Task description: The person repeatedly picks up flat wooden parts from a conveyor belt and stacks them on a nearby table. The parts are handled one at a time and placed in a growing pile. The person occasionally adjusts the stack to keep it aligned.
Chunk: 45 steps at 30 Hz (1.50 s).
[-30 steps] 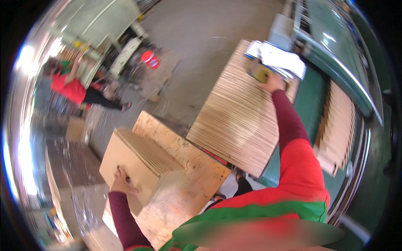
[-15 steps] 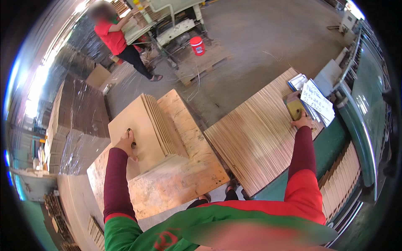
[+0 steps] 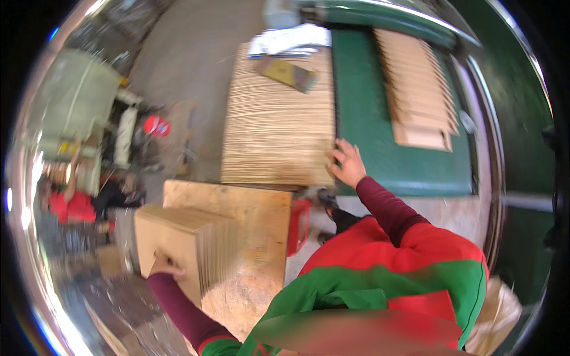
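A stack of brown cardboard sheets [image 3: 169,237] stands tilted on the wooden board [image 3: 261,216]. My left hand [image 3: 166,266] rests against its front sheet, thumb and forefinger apart on either side of a small dark spot. Blur softens that hand, and some fingers are hidden. Beside the near right edge of the long row of packed cardboard [image 3: 279,130], my right hand [image 3: 347,163] hovers or lightly touches, fingers spread and nothing in them. On that row lies a yellow-brown block [image 3: 286,74], with white papers [image 3: 288,40] behind it.
A green table [image 3: 362,107] extends to the right, bearing overlapping cardboard pieces [image 3: 415,89]. A red crate [image 3: 298,225] sits beside the wooden board, near my feet. At the far left a person in a red shirt [image 3: 71,204] stands by a machine; a red bucket [image 3: 157,126] is nearby.
My view has swung right. My right hand has left the yellow-brown block and come back to the row's near edge. My left hand remains on the cardboard stack.
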Each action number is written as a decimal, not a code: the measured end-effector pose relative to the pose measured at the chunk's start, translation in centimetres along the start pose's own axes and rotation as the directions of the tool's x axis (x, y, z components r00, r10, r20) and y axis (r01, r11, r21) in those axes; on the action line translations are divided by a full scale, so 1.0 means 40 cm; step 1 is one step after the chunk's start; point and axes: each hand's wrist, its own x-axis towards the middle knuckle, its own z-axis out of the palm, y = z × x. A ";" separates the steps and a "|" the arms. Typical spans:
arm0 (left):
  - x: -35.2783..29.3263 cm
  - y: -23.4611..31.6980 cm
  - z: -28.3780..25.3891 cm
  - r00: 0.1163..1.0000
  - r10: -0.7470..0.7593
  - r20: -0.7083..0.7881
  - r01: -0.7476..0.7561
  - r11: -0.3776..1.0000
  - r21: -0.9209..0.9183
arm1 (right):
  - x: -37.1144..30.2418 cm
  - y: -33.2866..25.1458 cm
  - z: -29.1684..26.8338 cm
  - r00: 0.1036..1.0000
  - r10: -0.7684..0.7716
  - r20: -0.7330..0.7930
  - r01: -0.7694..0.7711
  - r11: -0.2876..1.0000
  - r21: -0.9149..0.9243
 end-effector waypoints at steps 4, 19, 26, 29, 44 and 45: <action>-0.007 -0.006 -0.004 0.964 0.131 -0.230 -0.050 0.944 0.327 | -0.421 0.148 -0.104 0.886 0.461 0.043 -0.463 0.886 0.032; 0.090 -0.034 0.008 0.990 -0.016 -0.138 0.035 0.989 0.140 | -0.302 0.565 -0.259 0.778 0.622 -0.094 -0.626 0.779 -0.031; 0.022 0.017 0.043 0.941 -0.217 -0.262 0.184 0.972 -0.144 | -0.143 0.737 -0.281 0.603 0.798 -0.001 -0.795 0.601 -0.085; 0.024 0.035 0.045 0.889 -0.266 -0.374 0.241 0.964 -0.113 | -0.151 0.748 -0.274 0.619 0.785 0.024 -0.756 0.604 -0.251; 0.011 0.063 0.048 0.920 -0.310 -0.238 0.242 0.930 -0.275 | -0.206 0.718 -0.264 0.720 0.693 -0.032 -0.656 0.665 -0.356; 0.014 0.064 0.045 0.918 -0.315 -0.240 0.246 0.928 -0.280 | -0.206 0.711 -0.267 0.731 0.682 -0.021 -0.639 0.673 -0.371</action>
